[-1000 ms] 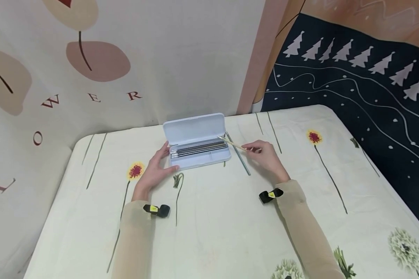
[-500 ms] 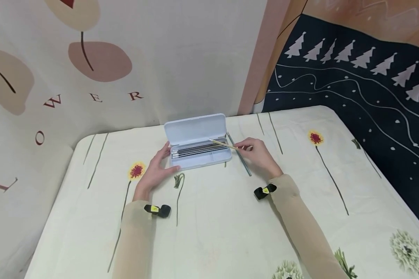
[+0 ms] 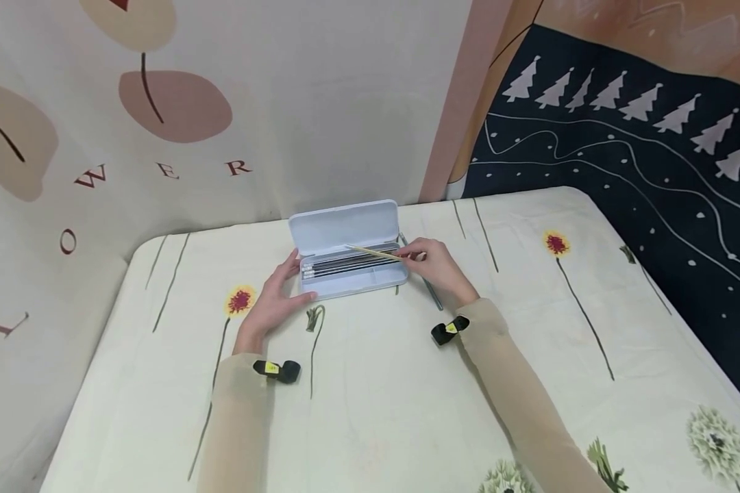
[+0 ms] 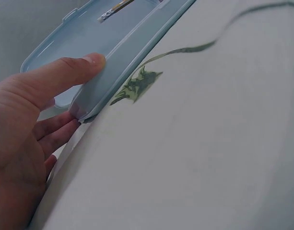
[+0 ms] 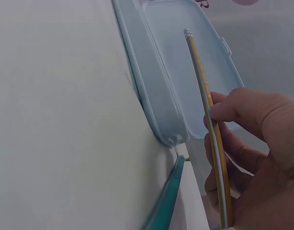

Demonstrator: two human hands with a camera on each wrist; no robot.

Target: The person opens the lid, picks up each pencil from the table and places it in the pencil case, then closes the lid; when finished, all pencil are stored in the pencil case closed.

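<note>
A light blue pencil case [image 3: 339,286] lies with its lid [image 3: 345,229] raised at the back of the cloth-covered table. Several dark pencils [image 3: 333,267] are lined up inside. At its left end my left hand [image 3: 270,305] grips the case, thumb [image 4: 77,72] over the front wall and other fingers against the end. My right hand [image 3: 438,270] pinches a yellow striped pencil [image 5: 204,86], whose metal-tipped end points left over the case's interior. Below that hand, a teal pencil [image 5: 167,196] lies on the cloth beside the case's right end, partly covered in the head view.
The white tablecloth [image 3: 370,397] has printed flowers and stems. A pale curtain [image 3: 333,123] hangs right behind the case. Dark fabric with white trees [image 3: 592,137] borders the table on the right. Each wrist wears a small black camera [image 3: 284,372].
My right hand has moved left with the yellow pencil, bringing it from the case's right edge to above the dark pencils. My left hand keeps its hold on the case.
</note>
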